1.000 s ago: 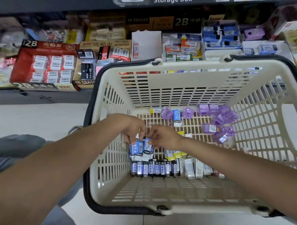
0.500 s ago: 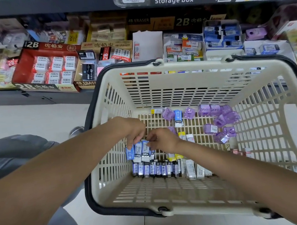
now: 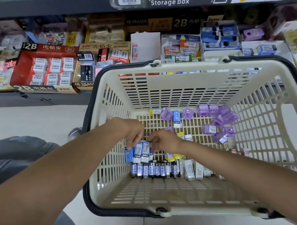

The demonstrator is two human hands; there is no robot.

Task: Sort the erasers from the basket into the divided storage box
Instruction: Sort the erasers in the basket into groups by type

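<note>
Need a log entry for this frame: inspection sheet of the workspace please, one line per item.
Surface: pale floor; the basket sits on it, before the shelf.
Job's things: blue-sleeved erasers bunched in both hands; a row of erasers standing on the basket floor; purple erasers scattered at the far right; divided storage box not identifiable.
Clutter: one blue eraser lying among the purple ones.
Grippers: left hand and right hand both pinch the blue bunch.
Cables: nothing seen.
Surroundings: shelf of boxed 2B erasers and other stock; "Storage box" label above.
</note>
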